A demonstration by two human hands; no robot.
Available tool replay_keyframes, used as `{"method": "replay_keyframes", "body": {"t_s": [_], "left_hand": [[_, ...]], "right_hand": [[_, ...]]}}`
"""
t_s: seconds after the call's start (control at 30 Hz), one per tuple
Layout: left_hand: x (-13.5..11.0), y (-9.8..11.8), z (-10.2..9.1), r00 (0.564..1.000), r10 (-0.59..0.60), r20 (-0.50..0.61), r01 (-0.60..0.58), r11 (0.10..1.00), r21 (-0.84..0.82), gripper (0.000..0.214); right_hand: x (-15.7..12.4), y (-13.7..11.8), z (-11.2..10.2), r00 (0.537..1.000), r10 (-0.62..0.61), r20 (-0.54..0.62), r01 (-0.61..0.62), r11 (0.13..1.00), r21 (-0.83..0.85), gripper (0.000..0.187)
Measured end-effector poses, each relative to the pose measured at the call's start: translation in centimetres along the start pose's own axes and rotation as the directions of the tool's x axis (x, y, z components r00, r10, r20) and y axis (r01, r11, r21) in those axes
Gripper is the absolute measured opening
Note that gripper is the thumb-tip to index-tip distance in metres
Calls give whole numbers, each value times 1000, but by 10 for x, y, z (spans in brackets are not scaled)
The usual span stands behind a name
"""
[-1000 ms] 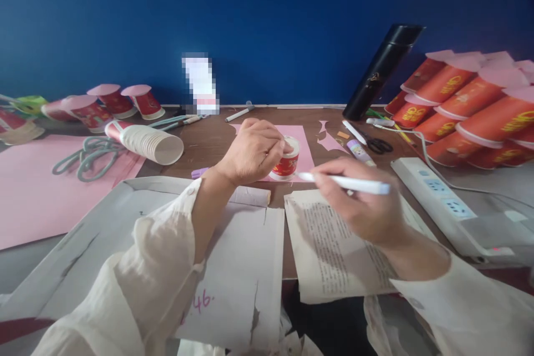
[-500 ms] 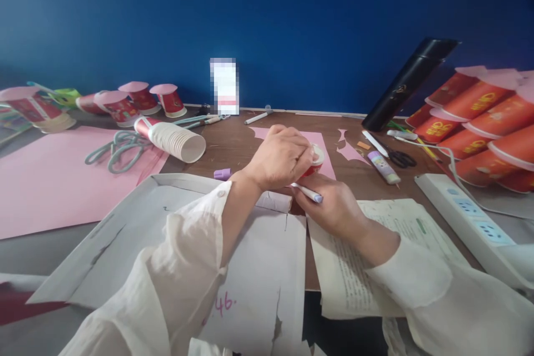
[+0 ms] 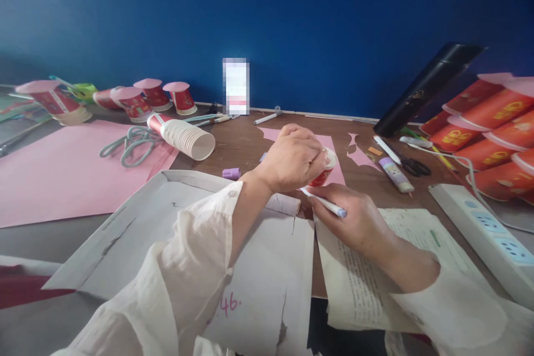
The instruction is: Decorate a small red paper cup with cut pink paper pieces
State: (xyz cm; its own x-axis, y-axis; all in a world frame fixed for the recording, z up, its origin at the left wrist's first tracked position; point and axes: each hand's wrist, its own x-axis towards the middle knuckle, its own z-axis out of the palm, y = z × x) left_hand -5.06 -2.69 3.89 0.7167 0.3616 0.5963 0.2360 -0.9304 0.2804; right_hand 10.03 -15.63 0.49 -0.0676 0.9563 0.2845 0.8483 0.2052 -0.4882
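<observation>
My left hand (image 3: 294, 158) is wrapped over a red paper cup (image 3: 323, 176), which stands bottom up on a pink sheet of paper (image 3: 337, 162). Only the cup's right side and pale base show past my fingers. Just nearer to me, my right hand (image 3: 350, 214) grips a white marker (image 3: 329, 204) with a lilac end, its tip pointing left, close to the cup. The fingertips of my left hand are mostly hidden behind the cup. A purple marker cap (image 3: 231, 173) lies to the left of my left wrist.
Nested paper cups (image 3: 187, 137) lie on their side with grey cord (image 3: 136, 147) at left. A white board (image 3: 267, 283) and printed sheets (image 3: 359, 289) lie in front. At right are a glue stick (image 3: 395, 174), scissors (image 3: 415, 167), a power strip (image 3: 484, 228) and piled red cups (image 3: 496, 139).
My right hand with the marker has moved a little right and towards me, away from the cup. The whole view has shifted, so the tabletop things sit further right.
</observation>
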Motion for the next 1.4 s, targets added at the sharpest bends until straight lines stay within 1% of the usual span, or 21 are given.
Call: {"method": "replay_keyframes", "body": {"t_s": [0.23, 0.33, 0.4, 0.47, 0.53, 0.57, 0.6, 0.63, 0.67, 0.7, 0.77, 0.83, 0.9, 1.0, 1.07, 1.2, 1.23, 1.27, 1.3, 1.37, 1.4], "left_hand": [[0, 2, -1, 1000, -17, 13, 17, 1000, -5, 43], [0, 2, -2, 1000, -23, 17, 23, 1000, -7, 43], [-1, 2, -2, 1000, -23, 18, 24, 1000, -6, 45], [-1, 2, -1, 1000, -18, 16, 18, 1000, -5, 46], [-1, 1, 0, 1000, -16, 10, 16, 1000, -1, 46], [-1, 1, 1, 1000, -18, 9, 18, 1000, 1, 46], [-1, 1, 1, 1000, -20, 10, 20, 1000, 2, 46], [-1, 1, 1, 1000, -23, 12, 23, 1000, 1, 46], [-1, 1, 1, 1000, -25, 13, 25, 1000, -1, 46], [-1, 1, 1, 1000, -25, 13, 25, 1000, -2, 46], [-1, 2, -1, 1000, -24, 10, 24, 1000, 4, 45], [-1, 4, -3, 1000, -18, 17, 17, 1000, 17, 44], [-2, 5, -5, 1000, -6, 30, 5, 1000, 28, 42], [-3, 7, -5, 1000, 3, 19, -4, 999, 51, 38], [-4, 7, -5, 1000, 9, 3, -10, 997, 72, 36], [-5, 8, -3, 999, 44, -14, -43, 995, 88, 28], [-5, 7, -3, 999, 42, -27, -40, 996, 80, 32], [-5, 6, -3, 999, 27, -45, -24, 998, 65, 47], [-5, 5, -3, 998, -5, -67, 8, 999, 43, 67], [-5, 1, -2, 987, -142, -71, 141, 990, -24, 103], [-5, -2, -2, 971, -235, -41, 232, 971, -63, 114]], "right_hand": [[-10, 6, -3, 999, -27, -36, 27, 999, -23, 25], [-14, 10, -3, 998, -26, -56, 26, 1000, 0, 23], [-19, 11, -7, 995, -19, -94, 23, 999, 38, 22], [-23, 9, -17, 983, 16, -185, -3, 997, 72, 20], [-23, 5, -31, 934, 134, -330, -108, 990, 96, 16], [-21, 3, -39, 876, 222, -429, -185, 974, 127, 16], [-18, 2, -46, 796, 296, -528, -229, 955, 191, 17], [-12, 1, -51, 732, 328, -597, -202, 941, 271, 17], [-4, 2, -56, 695, 332, -638, -142, 933, 331, 17], [5, 4, -58, 677, 341, -652, -90, 918, 386, 18], [24, 13, -56, 684, 396, -612, -82, 876, 475, 21], [41, 23, -48, 713, 456, -533, -122, 829, 546, 25], [53, 34, -35, 752, 457, -475, -145, 817, 558, 31], [59, 47, -13, 777, 421, -468, -138, 839, 526, 33], [55, 52, -2, 803, 385, -455, -166, 877, 450, 30], [44, 53, 7, 848, 287, -446, -142, 933, 331, 25], [42, 52, 7, 852, 278, -444, -136, 936, 326, 24], [41, 51, 7, 854, 280, -438, -135, 933, 334, 24], [41, 50, 6, 854, 292, -430, -139, 925, 353, 23], [42, 49, 4, 849, 325, -416, -146, 902, 407, 23], [43, 49, 3, 842, 342, -418, -147, 890, 431, 23]]}}
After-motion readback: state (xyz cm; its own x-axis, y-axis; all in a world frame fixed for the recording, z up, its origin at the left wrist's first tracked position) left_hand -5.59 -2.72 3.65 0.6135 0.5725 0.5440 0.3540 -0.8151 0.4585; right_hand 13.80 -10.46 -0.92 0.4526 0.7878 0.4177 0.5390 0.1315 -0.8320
